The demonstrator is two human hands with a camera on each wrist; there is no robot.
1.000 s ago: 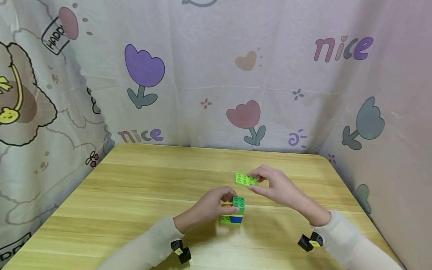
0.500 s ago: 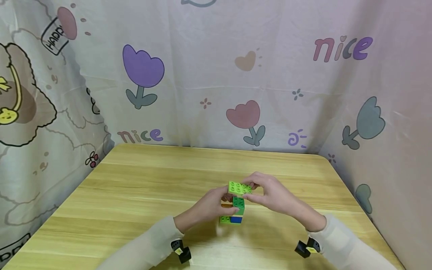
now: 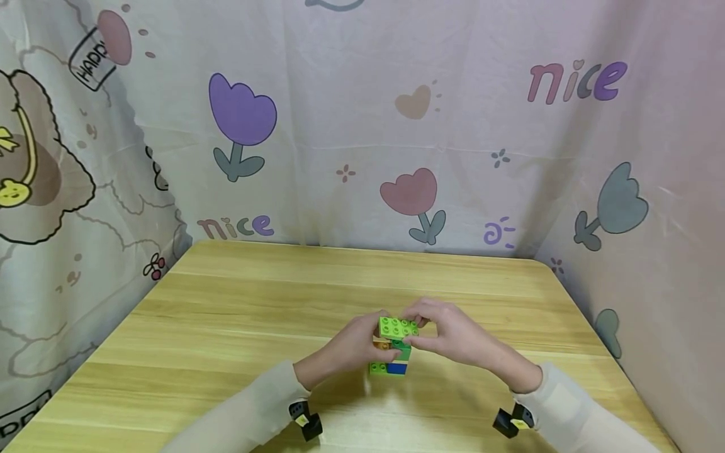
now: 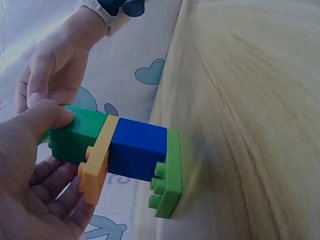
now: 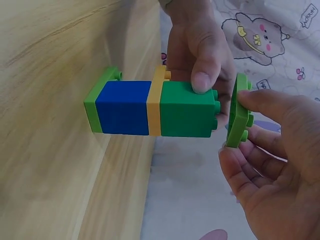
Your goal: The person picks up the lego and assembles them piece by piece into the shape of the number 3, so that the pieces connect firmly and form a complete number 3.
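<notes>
A small tower of toy building bricks stands upright on the table. From the bottom up it has a light green flat brick (image 4: 173, 175), a blue brick (image 5: 124, 108), a yellow-orange flat brick (image 5: 154, 112) and a green brick (image 5: 186, 112). My left hand (image 3: 355, 347) grips the tower by its green brick, thumb on the near side. Just above the green brick's studs, my right hand (image 3: 455, 333) pinches another light green flat brick (image 5: 240, 111) between thumb and fingers. A narrow gap separates this flat brick from the studs in the right wrist view.
The wooden table (image 3: 255, 296) runs back to a printed curtain (image 3: 323, 119), which also hangs at both sides. Each wrist carries a small black camera, one on the left sleeve (image 3: 243, 409) and one on the right sleeve (image 3: 583, 409).
My right hand has brought the light green flat brick left and down, from beyond the tower to just above its top. The left hand and tower have stayed in place.
</notes>
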